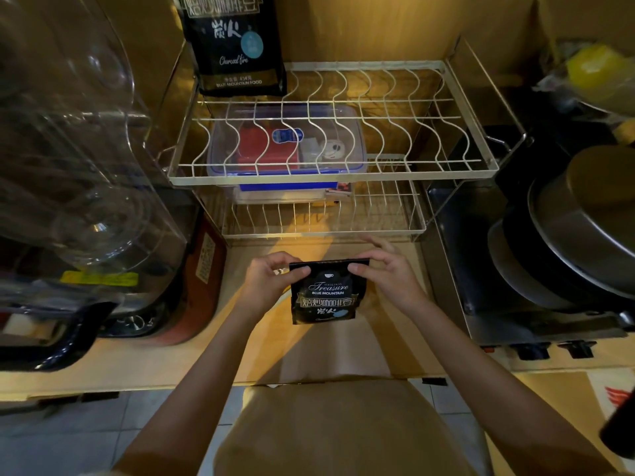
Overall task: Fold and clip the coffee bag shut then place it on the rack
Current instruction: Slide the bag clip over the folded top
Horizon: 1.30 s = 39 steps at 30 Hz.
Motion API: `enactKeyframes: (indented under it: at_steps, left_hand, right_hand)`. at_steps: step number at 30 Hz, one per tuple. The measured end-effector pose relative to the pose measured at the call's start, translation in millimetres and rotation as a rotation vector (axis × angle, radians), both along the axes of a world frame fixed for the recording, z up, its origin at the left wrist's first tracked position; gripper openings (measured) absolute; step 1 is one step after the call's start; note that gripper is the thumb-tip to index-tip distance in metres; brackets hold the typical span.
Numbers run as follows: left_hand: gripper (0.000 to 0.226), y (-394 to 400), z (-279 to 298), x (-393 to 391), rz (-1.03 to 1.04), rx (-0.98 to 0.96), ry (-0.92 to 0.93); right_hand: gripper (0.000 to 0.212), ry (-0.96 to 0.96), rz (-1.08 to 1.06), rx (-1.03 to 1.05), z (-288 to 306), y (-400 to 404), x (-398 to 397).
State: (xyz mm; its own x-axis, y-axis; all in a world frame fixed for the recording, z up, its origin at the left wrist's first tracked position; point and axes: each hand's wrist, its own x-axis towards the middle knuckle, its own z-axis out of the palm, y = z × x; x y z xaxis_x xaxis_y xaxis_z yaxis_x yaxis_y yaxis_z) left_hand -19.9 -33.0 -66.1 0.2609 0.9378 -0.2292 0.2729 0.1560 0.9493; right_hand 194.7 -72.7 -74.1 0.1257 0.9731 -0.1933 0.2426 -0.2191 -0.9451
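Here both hands, left (271, 280) and right (385, 269), pinch the top corners of the coffee bag (326, 293) above the table (395, 338); it looks light, crinkly, slippery, best gripped along that folded edge.

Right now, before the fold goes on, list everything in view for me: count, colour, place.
coffee bag: one, black, held above the counter in both hands, top edge pinched.
second coffee bag: one, black, standing on the rack's top tier, back left.
wire rack: one, pale metal, two tiers, behind the hands.
plastic box: one, clear with blue trim, under the top tier.
clear container: one, far left.
metal pans: stacked, grey, right, count unclear.
clip: none that I can make out.
left hand: grip on bag's top left corner.
right hand: grip on bag's top right corner.
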Motion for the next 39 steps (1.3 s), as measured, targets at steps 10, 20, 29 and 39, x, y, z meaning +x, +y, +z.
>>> enactKeyframes:
  at_steps: [10,20,29,39]
  left_hand:
    - [0.027,-10.4,-16.0,-14.7,0.177,-0.065,-0.127]
    - [0.038,-65.0,-106.7,-74.7,0.023,0.256,0.778]
    - [0.026,-53.1,-116.1,-72.8,0.085,0.195,0.743]
    - [0.020,-50.0,-80.4,-59.9,0.408,0.006,0.373]
  right_hand:
    - [0.012,0.201,-0.046,-0.074,-5.8,5.5,-11.4]
    - [0.010,0.280,-0.150,-0.167,-6.3,1.0,-18.0]
    - [0.010,0.283,-0.158,-0.166,-2.6,-0.3,-20.0]
    - [0.007,0.284,-0.160,-0.163,-0.4,-1.7,-19.9]
